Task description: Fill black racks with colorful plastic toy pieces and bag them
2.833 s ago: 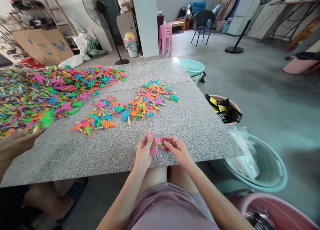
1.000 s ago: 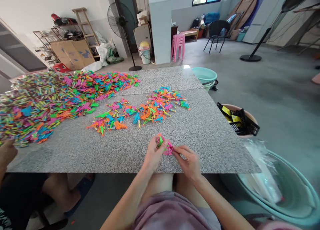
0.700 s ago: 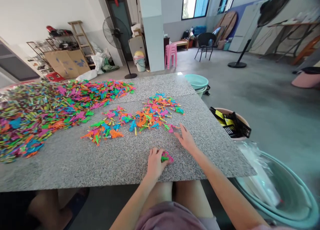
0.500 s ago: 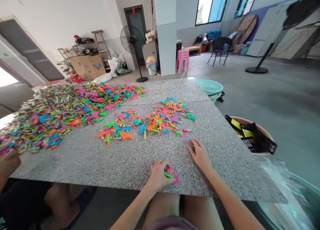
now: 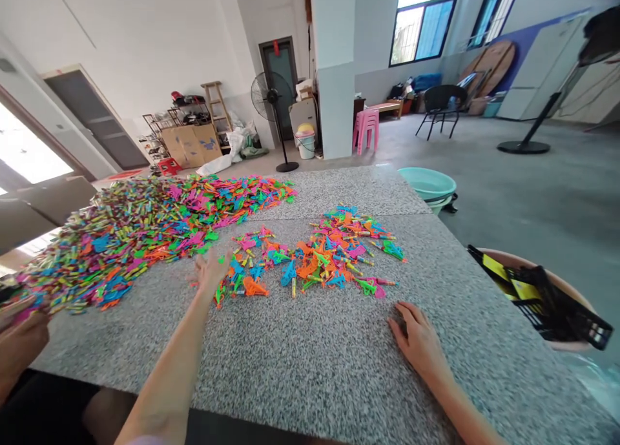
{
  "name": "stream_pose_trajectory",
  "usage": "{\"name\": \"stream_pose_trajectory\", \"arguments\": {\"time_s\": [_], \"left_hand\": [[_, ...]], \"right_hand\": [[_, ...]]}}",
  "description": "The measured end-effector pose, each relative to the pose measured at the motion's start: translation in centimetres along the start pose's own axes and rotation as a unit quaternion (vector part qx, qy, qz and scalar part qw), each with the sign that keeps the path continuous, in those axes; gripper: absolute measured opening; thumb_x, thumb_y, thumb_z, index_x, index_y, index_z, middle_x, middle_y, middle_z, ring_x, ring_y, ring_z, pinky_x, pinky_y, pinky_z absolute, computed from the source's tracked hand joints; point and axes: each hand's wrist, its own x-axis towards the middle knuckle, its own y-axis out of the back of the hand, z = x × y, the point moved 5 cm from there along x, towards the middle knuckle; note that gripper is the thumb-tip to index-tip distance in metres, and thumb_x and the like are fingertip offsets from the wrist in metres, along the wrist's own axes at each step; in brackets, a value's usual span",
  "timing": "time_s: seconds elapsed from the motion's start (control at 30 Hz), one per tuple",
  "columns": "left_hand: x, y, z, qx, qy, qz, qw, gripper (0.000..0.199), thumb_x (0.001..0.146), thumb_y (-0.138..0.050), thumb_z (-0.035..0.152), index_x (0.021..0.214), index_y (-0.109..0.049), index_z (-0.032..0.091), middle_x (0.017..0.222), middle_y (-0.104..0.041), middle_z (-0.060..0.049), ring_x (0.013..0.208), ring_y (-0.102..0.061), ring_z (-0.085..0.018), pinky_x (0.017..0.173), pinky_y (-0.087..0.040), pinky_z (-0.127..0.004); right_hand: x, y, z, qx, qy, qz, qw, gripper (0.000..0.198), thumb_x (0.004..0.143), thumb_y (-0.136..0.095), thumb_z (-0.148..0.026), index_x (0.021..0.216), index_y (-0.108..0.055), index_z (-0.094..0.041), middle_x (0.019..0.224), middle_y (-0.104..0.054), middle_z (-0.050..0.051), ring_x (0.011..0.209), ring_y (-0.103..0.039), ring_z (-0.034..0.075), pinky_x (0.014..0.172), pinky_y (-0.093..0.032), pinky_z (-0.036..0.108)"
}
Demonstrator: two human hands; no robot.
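My left hand reaches out over the left end of a loose cluster of small bright plastic pieces. Its fingers look spread, slightly blurred, and I see nothing held in them. The pieces are orange, pink, green and blue, some with short printed tubes; their exact kind is too small to tell. My right hand rests on the speckled stone table, right of and nearer than the cluster, fingers loosely extended and holding nothing.
A big heap of similar pieces covers the table's left side. Another person's hand works at the left edge. Off the right edge stand a turquoise basin and a pink tub with black baskets.
My left hand has let go of the pink and green pieces by the near edge, which no longer show there, and moved forward-left to the cluster. My right hand stays on the table; the view shifted.
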Motion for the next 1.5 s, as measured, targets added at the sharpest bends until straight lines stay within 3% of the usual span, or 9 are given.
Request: {"name": "stream_pose_trajectory", "arguments": {"time_s": [0.2,0.43,0.63,0.73,0.83,0.97,1.1,1.3,1.5], "left_hand": [[-2.2,-5.8,-0.7,-0.025,-0.036,0.023,0.999,0.048,0.081,-0.063,0.053,0.106,-0.07,0.012,0.147,-0.043,-0.021,0.141,-0.029,-0.043,0.114,-0.027,-0.058],[-8.2,-9.7,7.1,-0.096,-0.227,0.004,0.969,0.05,0.083,-0.057,0.059,0.114,-0.068,0.021,0.145,-0.05,-0.011,0.144,-0.029,-0.03,0.12,-0.021,-0.048],[-12.0,-11.4,13.4,-0.13,-0.269,-0.039,0.953,0.065,0.074,-0.065,0.066,0.122,-0.066,0.022,0.145,-0.049,-0.015,0.14,-0.036,-0.036,0.113,-0.03,-0.054],[-9.3,-10.5,13.3,-0.129,-0.255,-0.048,0.957,0.044,0.081,-0.059,0.063,0.093,-0.075,0.023,0.12,-0.068,-0.011,0.122,-0.056,-0.03,0.108,-0.036,-0.047],[-2.7,-7.8,10.0,-0.111,-0.18,-0.017,0.977,0.055,0.094,-0.035,0.058,0.089,-0.073,0.019,0.097,-0.072,-0.011,0.108,-0.063,-0.026,0.102,-0.041,-0.041],[6.2,-4.7,3.8,-0.069,-0.078,0.02,0.994,0.06,0.092,-0.035,0.057,0.126,-0.061,0.015,0.133,-0.059,-0.019,0.138,-0.036,-0.037,0.111,-0.026,-0.055],[11.5,-6.0,1.0,-0.035,-0.053,-0.029,0.998,0.072,0.088,-0.036,0.063,0.141,-0.05,0.017,0.15,-0.042,-0.022,0.143,-0.024,-0.047,0.108,-0.019,-0.07],[15.8,-11.0,4.2,-0.004,-0.128,-0.104,0.986,0.077,0.084,-0.042,0.064,0.146,-0.042,0.018,0.158,-0.029,-0.017,0.146,-0.018,-0.045,0.112,-0.013,-0.068],[12.3,-14.3,10.2,-0.01,-0.25,-0.143,0.958,0.073,0.086,-0.043,0.057,0.148,-0.039,0.019,0.158,-0.034,-0.009,0.146,-0.025,-0.032,0.119,-0.017,-0.048]], "right_hand": [[0.2,0.0,-0.5,-0.065,-0.002,-0.024,0.998,0.038,0.098,-0.039,-0.043,0.121,-0.054,-0.016,0.121,-0.061,0.015,0.11,-0.056,0.03,0.089,-0.049,0.045],[0.2,0.0,-0.7,-0.09,0.0,-0.027,0.996,0.038,0.097,-0.038,-0.041,0.121,-0.054,-0.015,0.121,-0.061,0.014,0.107,-0.057,0.031,0.086,-0.05,0.045],[0.2,-0.1,-0.2,-0.078,0.013,-0.013,0.997,0.041,0.098,-0.037,-0.044,0.12,-0.055,-0.015,0.122,-0.061,0.016,0.107,-0.057,0.031,0.088,-0.049,0.048],[0.1,-0.1,0.0,-0.063,0.018,-0.012,0.998,0.041,0.097,-0.038,-0.044,0.122,-0.054,-0.016,0.121,-0.061,0.016,0.108,-0.058,0.032,0.089,-0.049,0.049],[-0.1,-0.2,0.0,-0.064,0.013,-0.01,0.998,0.039,0.097,-0.038,-0.043,0.123,-0.054,-0.019,0.12,-0.062,0.014,0.106,-0.059,0.031,0.089,-0.05,0.05],[-0.4,-0.4,-0.2,-0.073,-0.002,-0.012,0.997,0.037,0.096,-0.039,-0.041,0.125,-0.053,-0.022,0.123,-0.061,0.013,0.109,-0.059,0.031,0.089,-0.05,0.049],[-0.6,-0.7,0.0,-0.089,-0.002,-0.003,0.996,0.038,0.095,-0.043,-0.04,0.128,-0.052,-0.024,0.125,-0.062,0.011,0.11,-0.061,0.029,0.089,-0.052,0.046],[-0.6,-0.5,-0.1,-0.108,0.011,0.006,0.994,0.04,0.093,-0.047,-0.04,0.13,-0.051,-0.025,0.126,-0.063,0.01,0.109,-0.062,0.027,0.087,-0.054,0.042],[-0.1,-0.2,-1.0,-0.097,-0.04,-0.03,0.994,0.038,0.095,-0.044,-0.036,0.13,-0.051,-0.025,0.13,-0.06,0.011,0.117,-0.058,0.029,0.095,-0.05,0.048]]}}
